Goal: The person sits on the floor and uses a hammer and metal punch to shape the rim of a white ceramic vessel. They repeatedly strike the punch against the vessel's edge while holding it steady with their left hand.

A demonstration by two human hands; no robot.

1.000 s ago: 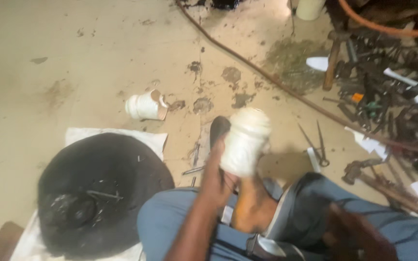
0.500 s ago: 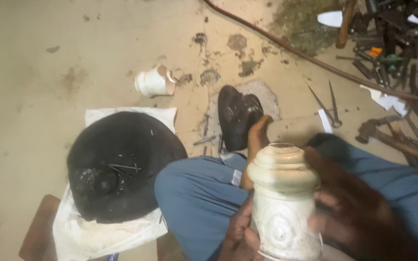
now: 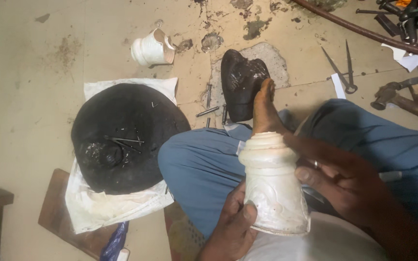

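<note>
Now I am turning over a white carved vessel [image 3: 273, 186] above my lap for inspection. My left hand [image 3: 231, 224] is cupping its lower end, thumb pressed against the relief; my right hand [image 3: 342, 181] is curling around its side. Next, I judge, calls for steady rotating without slipping.

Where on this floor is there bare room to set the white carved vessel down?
Bare concrete lies left of the round black mound and below the small white broken cup. Crowded: the dark metal tools top right, and the nails beside the black carved block.
</note>
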